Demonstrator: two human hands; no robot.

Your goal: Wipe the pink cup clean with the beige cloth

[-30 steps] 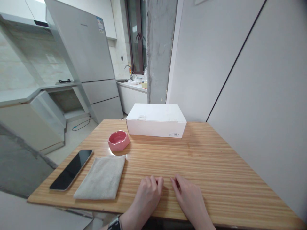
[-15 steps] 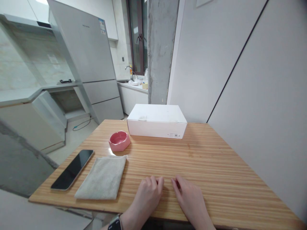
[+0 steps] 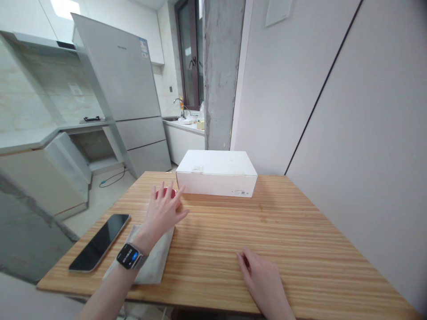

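My left hand (image 3: 163, 211), with a watch (image 3: 128, 256) on its wrist, reaches out with fingers spread over the pink-red ashtray (image 3: 174, 194). The fingers hide much of the ashtray, and whether they touch it I cannot tell. Under the left wrist and forearm lies a folded grey cloth (image 3: 162, 253), partly covered. A dark-screened phone (image 3: 100, 243) lies flat just left of the cloth. My right hand (image 3: 262, 275) rests near the table's front edge, fingers curled closed, with nothing visible in them.
A closed white box (image 3: 216, 184) stands at the back of the wooden table (image 3: 283, 231), right of the ashtray. A white wall (image 3: 367, 155) runs along the table's right side. Behind are a grey fridge (image 3: 130, 84) and a sink counter (image 3: 183, 133).
My left hand has moved forward and left from the front edge to above the ashtray, its fingers opening from a curl. My right hand stays put. The view has tilted up slightly.
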